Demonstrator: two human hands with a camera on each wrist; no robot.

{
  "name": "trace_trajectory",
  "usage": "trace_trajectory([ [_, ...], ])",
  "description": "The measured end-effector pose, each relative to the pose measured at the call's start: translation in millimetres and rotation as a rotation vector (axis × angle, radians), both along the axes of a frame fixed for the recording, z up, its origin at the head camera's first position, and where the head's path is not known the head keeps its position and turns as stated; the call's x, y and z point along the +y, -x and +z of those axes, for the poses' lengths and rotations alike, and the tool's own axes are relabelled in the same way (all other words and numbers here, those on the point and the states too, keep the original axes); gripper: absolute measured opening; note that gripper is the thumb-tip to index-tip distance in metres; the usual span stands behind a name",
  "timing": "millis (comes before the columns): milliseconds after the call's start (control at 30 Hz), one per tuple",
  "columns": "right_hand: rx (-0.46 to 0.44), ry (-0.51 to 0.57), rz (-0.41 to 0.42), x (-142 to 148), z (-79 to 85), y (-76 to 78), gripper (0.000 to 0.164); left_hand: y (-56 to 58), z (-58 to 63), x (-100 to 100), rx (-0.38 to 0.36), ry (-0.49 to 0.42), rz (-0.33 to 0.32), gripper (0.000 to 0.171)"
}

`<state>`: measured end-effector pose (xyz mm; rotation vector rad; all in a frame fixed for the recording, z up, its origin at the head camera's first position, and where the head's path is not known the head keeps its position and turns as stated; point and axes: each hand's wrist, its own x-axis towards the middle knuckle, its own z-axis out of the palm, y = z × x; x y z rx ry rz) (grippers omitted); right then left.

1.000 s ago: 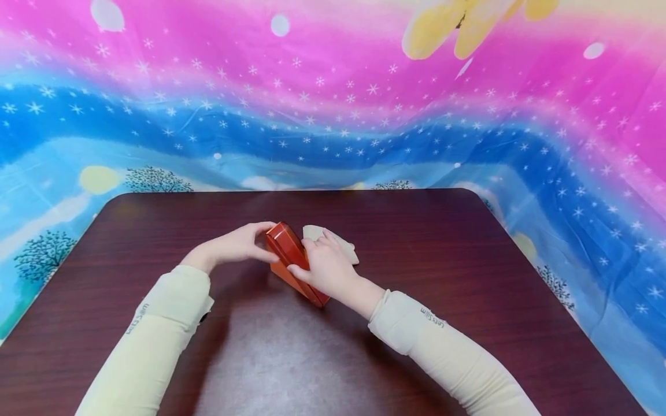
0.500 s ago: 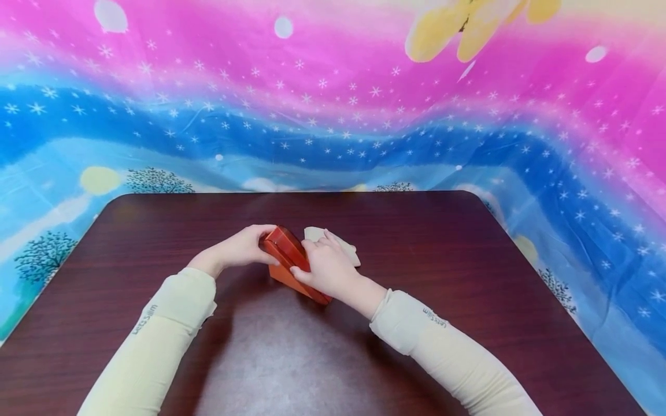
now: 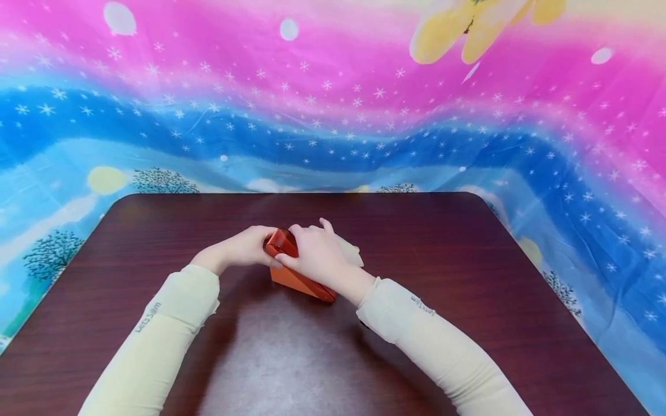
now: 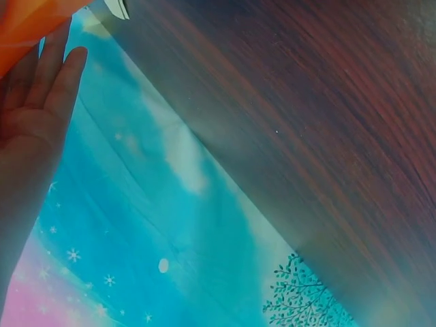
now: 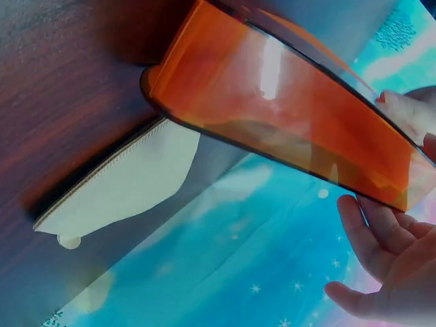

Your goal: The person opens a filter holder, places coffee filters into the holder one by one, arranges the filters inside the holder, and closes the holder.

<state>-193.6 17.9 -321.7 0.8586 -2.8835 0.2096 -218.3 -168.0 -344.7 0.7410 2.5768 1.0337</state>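
A glossy orange-red box (image 3: 296, 281), long and wedge-like, stands tilted above or on the table in the head view. My left hand (image 3: 244, 248) grips its far left end, thumb in front and fingers behind. My right hand (image 3: 317, 254) holds it across the top, thumb on the near side, one finger raised. The right wrist view shows the box's shiny orange panel (image 5: 231, 95) with dark edges, and the right hand's fingers (image 5: 381, 235) at its end. In the left wrist view, the left hand (image 4: 34, 129) lies under the orange box (image 4: 27, 27), mostly cut off.
A cream zip pouch (image 5: 122, 180) lies on the table behind the box, partly covered by the right hand in the head view. The dark wooden table (image 3: 442, 300) has rounded far corners. A patterned pink and blue cloth (image 3: 333, 115) hangs behind it.
My right hand has slid left along the box toward its far end, raising a finger. The left hand has shifted slightly right and stays on the box.
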Motion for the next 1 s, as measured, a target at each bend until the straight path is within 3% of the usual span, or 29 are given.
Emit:
trace_trajectory([
  [200, -0.081, 0.039, -0.010, 5.2, 9.0, 0.5, 0.048, -1.2, 0.7, -2.1, -0.044, -0.021, -0.020, 0.051],
  [500, -0.122, 0.123, 0.006, 15.0, 16.9, 0.9, 0.044, -1.2, -2.6, -9.1, -0.082, -0.050, -0.062, 0.031],
  [733, -0.193, 0.168, -0.003, 21.9, 20.2, 2.7, 0.049, -5.7, -0.7, -17.2, -0.126, -0.008, -0.018, 0.038],
  [1000, -0.201, 0.171, 0.005, 24.2, 23.1, 1.8, 0.050, -9.7, 1.7, -23.9, -0.111, 0.020, 0.000, 0.038],
])
